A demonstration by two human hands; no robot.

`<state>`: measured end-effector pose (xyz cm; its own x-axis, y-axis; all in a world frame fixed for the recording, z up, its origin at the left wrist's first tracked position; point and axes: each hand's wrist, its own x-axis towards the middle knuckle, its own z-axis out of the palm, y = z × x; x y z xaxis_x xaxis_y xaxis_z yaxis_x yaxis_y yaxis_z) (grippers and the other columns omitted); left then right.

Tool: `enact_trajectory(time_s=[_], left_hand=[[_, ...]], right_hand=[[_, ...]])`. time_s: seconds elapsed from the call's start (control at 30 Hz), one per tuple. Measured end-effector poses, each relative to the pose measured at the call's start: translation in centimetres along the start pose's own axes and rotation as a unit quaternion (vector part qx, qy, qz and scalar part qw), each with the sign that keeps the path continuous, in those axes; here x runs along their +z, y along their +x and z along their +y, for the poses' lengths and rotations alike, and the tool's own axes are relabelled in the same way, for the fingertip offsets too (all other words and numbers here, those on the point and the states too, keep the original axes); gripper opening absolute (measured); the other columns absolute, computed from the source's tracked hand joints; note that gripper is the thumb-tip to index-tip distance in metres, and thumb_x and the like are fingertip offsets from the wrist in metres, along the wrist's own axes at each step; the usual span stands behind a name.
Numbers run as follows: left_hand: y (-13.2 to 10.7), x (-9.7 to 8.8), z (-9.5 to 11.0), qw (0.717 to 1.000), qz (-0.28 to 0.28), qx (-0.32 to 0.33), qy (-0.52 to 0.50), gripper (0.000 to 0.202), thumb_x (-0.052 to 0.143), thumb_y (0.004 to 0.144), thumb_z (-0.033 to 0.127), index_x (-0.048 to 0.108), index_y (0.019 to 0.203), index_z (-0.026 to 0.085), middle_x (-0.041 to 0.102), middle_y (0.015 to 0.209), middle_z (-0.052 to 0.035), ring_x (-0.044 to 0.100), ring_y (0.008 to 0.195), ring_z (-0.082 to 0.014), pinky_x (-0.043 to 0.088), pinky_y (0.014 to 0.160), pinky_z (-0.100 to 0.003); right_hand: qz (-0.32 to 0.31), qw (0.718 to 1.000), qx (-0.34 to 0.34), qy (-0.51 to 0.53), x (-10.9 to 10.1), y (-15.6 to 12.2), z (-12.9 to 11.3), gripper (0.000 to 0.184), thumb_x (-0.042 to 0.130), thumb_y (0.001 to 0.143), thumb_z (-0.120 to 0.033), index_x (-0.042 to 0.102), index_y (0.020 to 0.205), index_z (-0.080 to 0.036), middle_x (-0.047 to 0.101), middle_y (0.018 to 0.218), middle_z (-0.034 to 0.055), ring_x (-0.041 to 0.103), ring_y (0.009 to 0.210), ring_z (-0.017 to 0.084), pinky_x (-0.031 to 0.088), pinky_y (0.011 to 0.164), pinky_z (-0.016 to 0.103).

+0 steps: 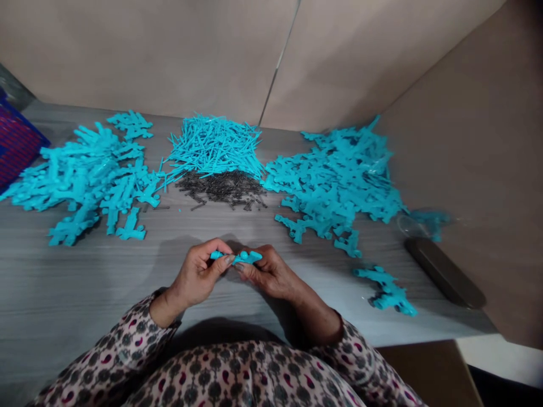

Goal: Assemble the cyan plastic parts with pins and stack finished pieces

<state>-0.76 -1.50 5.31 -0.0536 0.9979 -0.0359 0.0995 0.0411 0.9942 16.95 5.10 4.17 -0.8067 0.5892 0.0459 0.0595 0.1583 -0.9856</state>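
Note:
My left hand (202, 271) and my right hand (270, 272) meet over the near middle of the table. Between them they pinch a small turquoise plastic piece (250, 258), long and narrow with a rounded knob on it. My left thumb and fingers close on its left part. The right thumb presses near its middle while the fingers wrap behind it. Part of the piece is hidden by my fingertips. Beyond the hands lies a pile of thin black pins (224, 187), and behind it a heap of thin turquoise sticks (216, 144).
Heaps of moulded turquoise pieces lie at left (80, 175) and right (339, 175). A few turquoise pieces (388, 291) sit apart near the right front edge. Beside the right wall rests a dark elongated case (443, 271). A blue and red basket (19, 141) stands far left.

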Motion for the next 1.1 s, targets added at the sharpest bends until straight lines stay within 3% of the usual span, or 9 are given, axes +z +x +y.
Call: enact_trajectory(time_s=[0.3, 0.5, 0.6, 0.7, 0.8, 0.93, 1.1], left_hand=[[0.1, 0.9, -0.6, 0.99, 0.024, -0.082, -0.11, 0.044, 0.072, 0.074, 0.057, 0.057, 0.067, 0.016, 0.043, 0.05, 0.0054, 0.03, 0.045, -0.0061, 0.024, 0.043, -0.02], [0.3, 1.0, -1.2, 0.988, 0.023, -0.096, -0.122, 0.042, 0.071, 0.076, 0.056, 0.06, 0.073, 0.016, 0.041, 0.048, 0.0066, 0.03, 0.041, -0.0056, 0.023, 0.041, -0.02], [0.3, 0.5, -1.0, 0.997, 0.016, -0.025, -0.068, 0.031, 0.068, 0.082, 0.046, 0.065, 0.083, 0.015, 0.052, 0.055, 0.0035, 0.042, 0.047, -0.0079, 0.033, 0.045, -0.02], [0.2, -0.2, -0.7, 0.997, 0.003, 0.082, 0.009, 0.016, 0.066, 0.085, 0.031, 0.07, 0.089, 0.016, 0.066, 0.075, -0.0024, 0.057, 0.065, -0.0118, 0.044, 0.059, -0.022], [0.2, -0.6, -0.3, 0.987, -0.006, 0.157, 0.044, 0.009, 0.064, 0.087, 0.022, 0.07, 0.09, 0.016, 0.067, 0.081, -0.004, 0.06, 0.073, -0.0133, 0.046, 0.065, -0.022], [0.1, -0.4, 0.1, 0.979, 0.006, 0.192, 0.069, 0.007, 0.062, 0.088, 0.016, 0.069, 0.087, 0.015, 0.065, 0.078, -0.0042, 0.059, 0.073, -0.0133, 0.047, 0.066, -0.023], [-0.1, 0.1, 0.6, 0.974, 0.02, 0.217, 0.069, 0.007, 0.06, 0.088, 0.014, 0.067, 0.085, 0.014, 0.063, 0.076, -0.0037, 0.058, 0.071, -0.0134, 0.046, 0.065, -0.022]], right_hand=[[0.038, 0.995, -0.059, -0.075, 0.8, 0.2, 0.7, 0.035, 0.051, 0.096, -0.038, 0.051, 0.068, -0.018, 0.041, 0.061, -0.0039, 0.034, 0.055, 0.009, 0.029, 0.053, 0.024], [0.04, 0.998, -0.038, -0.032, 0.5, 0.4, 0.4, 0.037, 0.05, 0.097, -0.041, 0.053, 0.068, -0.018, 0.044, 0.06, -0.003, 0.038, 0.055, 0.01, 0.032, 0.054, 0.025], [0.032, 0.999, 0.007, 0.024, 0.2, 0.3, 0.0, 0.044, 0.05, 0.096, -0.05, 0.055, 0.066, -0.018, 0.047, 0.056, -0.0026, 0.04, 0.052, 0.01, 0.034, 0.051, 0.024], [0.019, 0.997, 0.056, 0.05, 0.0, 0.1, 0.0, 0.05, 0.052, 0.092, -0.058, 0.057, 0.066, -0.016, 0.046, 0.052, -0.003, 0.041, 0.048, 0.009, 0.032, 0.048, 0.023], [0.014, 0.997, 0.054, 0.05, -0.1, 0.0, 0.1, 0.05, 0.053, 0.092, -0.058, 0.059, 0.07, -0.014, 0.047, 0.054, -0.003, 0.042, 0.049, 0.008, 0.032, 0.048, 0.022], [0.015, 0.999, -0.009, 0.04, 0.0, 0.1, 0.0, 0.043, 0.053, 0.094, -0.05, 0.058, 0.071, -0.014, 0.051, 0.061, -0.0018, 0.044, 0.055, 0.009, 0.034, 0.053, 0.022], [0.016, 0.999, -0.031, 0.019, 0.2, 0.1, -0.2, 0.041, 0.052, 0.096, -0.044, 0.053, 0.067, -0.015, 0.045, 0.06, -0.0037, 0.039, 0.055, 0.008, 0.031, 0.053, 0.022]])
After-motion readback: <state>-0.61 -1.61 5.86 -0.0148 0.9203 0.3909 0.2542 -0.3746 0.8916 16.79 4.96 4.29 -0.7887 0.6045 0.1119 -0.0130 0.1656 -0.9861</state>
